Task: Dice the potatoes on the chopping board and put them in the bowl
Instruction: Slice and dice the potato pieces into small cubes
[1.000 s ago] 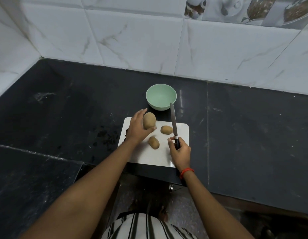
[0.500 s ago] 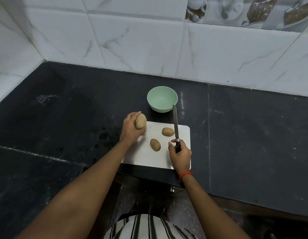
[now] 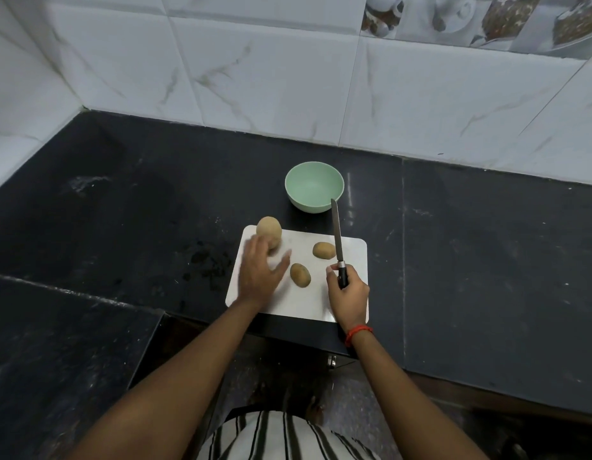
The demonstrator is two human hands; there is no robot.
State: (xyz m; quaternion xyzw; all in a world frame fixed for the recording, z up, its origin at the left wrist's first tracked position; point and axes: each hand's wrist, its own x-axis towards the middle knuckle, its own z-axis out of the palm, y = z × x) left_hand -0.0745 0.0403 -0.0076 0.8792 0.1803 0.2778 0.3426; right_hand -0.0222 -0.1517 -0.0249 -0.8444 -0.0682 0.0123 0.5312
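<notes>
A white chopping board [image 3: 352,260] lies on the black counter. A large potato [image 3: 268,229] sits at the board's far left corner. Two smaller potatoes lie on the board, one in the middle [image 3: 300,274] and one further back [image 3: 324,250]. My left hand [image 3: 260,273] hovers just in front of the large potato, blurred, its fingers spread and holding nothing. My right hand [image 3: 348,295] grips the black handle of a knife [image 3: 337,234] whose blade points away toward the bowl. The empty mint-green bowl [image 3: 314,186] stands just behind the board.
The black stone counter [image 3: 487,260] runs wide to both sides and meets a white tiled wall [image 3: 288,78] behind the bowl. Its front edge steps back right in front of me, under the board's near edge. Dark specks [image 3: 208,260] lie left of the board.
My left hand carried the large potato to the board's far left corner, set it down and let go. The knife hand has barely shifted.
</notes>
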